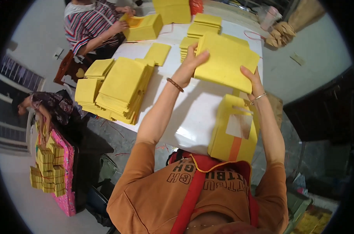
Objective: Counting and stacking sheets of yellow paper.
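Both of my hands hold a yellow paper stack [227,60], raised and tilted above the far right part of the white table [184,128]. My left hand [192,64] grips its left edge with the thumb on top. At its lower right corner is my right hand [253,82], thumb on the upper face and fingers underneath. Below my right forearm stands a yellow box-like pack [220,134] with an orange stripe and a pale patch. Behind the held stack, more yellow paper piles [204,24] lie on the table, partly hidden by it.
Tall yellow paper piles [120,87] stand at the table's left edge. A co-worker in a striped top [92,25] handles a yellow box [146,31] at the far left. Another person [48,107] bends by a pink-covered table [68,175]. Crumpled brown paper [281,34] sits far right.
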The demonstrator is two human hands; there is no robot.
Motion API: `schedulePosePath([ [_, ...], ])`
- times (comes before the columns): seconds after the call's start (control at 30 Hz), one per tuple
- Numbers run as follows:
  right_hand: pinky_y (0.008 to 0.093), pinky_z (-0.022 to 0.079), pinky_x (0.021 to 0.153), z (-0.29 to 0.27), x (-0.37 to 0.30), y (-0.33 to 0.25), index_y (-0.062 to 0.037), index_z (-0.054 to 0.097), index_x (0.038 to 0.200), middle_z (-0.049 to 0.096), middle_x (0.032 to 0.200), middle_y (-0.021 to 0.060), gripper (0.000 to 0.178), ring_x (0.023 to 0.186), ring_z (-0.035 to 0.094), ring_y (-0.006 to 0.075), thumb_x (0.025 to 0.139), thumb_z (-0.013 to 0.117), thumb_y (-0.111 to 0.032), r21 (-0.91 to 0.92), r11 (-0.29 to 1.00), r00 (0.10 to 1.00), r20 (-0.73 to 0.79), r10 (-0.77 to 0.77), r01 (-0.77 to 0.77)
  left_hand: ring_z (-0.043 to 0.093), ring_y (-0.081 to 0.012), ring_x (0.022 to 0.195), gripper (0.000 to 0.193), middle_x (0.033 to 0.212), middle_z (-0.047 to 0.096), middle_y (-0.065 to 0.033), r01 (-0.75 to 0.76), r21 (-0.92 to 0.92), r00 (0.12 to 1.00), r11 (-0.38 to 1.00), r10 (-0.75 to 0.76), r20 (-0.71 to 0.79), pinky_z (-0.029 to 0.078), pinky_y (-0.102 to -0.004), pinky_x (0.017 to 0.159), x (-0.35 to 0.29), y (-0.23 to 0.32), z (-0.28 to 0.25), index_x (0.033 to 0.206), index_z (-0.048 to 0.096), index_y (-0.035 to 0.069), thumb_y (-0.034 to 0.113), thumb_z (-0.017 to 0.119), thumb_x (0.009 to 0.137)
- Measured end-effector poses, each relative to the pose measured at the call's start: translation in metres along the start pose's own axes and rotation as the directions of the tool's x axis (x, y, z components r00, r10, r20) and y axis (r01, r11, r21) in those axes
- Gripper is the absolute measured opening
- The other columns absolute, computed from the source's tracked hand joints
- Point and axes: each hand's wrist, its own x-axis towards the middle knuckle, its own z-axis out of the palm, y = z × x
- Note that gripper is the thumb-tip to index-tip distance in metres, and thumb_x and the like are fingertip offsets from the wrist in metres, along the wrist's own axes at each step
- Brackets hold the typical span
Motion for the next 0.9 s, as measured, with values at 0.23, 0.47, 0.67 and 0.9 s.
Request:
schedulePosePath([
  [0.23, 0.0427, 0.047, 0.087, -0.063, -0.039, 0.019, -0.0048, 0.051, 0.120, 0.053, 0.121, 0.0148, 0.044, 0.106, 0.055, 0.0279, 0.088, 0.051, -0.035, 0.719, 0.627, 0.950, 0.164, 0.266, -0.300, 0.053, -0.0174, 0.103, 0.061, 0.122, 0.048, -0.0134, 0.238, -0.243, 0.933, 0.940, -0.152, 0.328, 0.042, -0.0324, 0.090, 0.001, 0.032, 0.049, 0.140, 0.014, 0.002, 0.031, 0.042, 0.094],
  [0.47, 0.0438, 0.048, 0.086, -0.068, -0.065, 0.036, -0.0064, 0.047, 0.124, 0.053, 0.123, 0.0106, 0.043, 0.107, 0.055, 0.0273, 0.093, 0.039, -0.034, 0.774, 0.621, 0.984, 0.012, 0.177, -0.121, 0.054, -0.0129, 0.100, 0.044, 0.113, 0.057, -0.0067, 0.026, 0.077, 0.938, 0.997, -0.051, 0.344, 0.044, -0.0297, 0.087, -0.014, 0.018, 0.085, 0.125, 0.047, 0.000, 0.013, 0.058, 0.084],
  [0.67, 0.0412, 0.048, 0.089, -0.057, -0.070, 0.035, -0.0077, 0.045, 0.126, 0.050, 0.126, 0.0092, 0.046, 0.111, 0.052, 0.0251, 0.091, 0.042, -0.038, 0.844, 0.501, 0.978, 0.204, 0.032, -0.193, 0.054, -0.0119, 0.100, 0.048, 0.109, 0.058, -0.0064, -0.066, 0.174, 0.955, 0.983, 0.011, 0.298, 0.044, -0.0281, 0.088, -0.024, 0.011, 0.100, 0.127, 0.045, 0.001, 0.010, 0.062, 0.083],
  [0.9, 0.0404, 0.043, 0.095, -0.063, -0.067, 0.048, -0.0089, 0.037, 0.132, 0.043, 0.133, 0.0095, 0.051, 0.119, 0.046, 0.0246, 0.092, 0.041, -0.039, 0.854, 0.404, 0.924, 0.380, -0.051, -0.329, 0.056, -0.0102, 0.092, 0.046, 0.104, 0.059, -0.0077, -0.116, 0.262, 0.968, 0.958, 0.051, 0.244, 0.047, -0.0257, 0.080, -0.030, 0.014, 0.109, 0.124, 0.046, 0.000, 0.010, 0.063, 0.083],
])
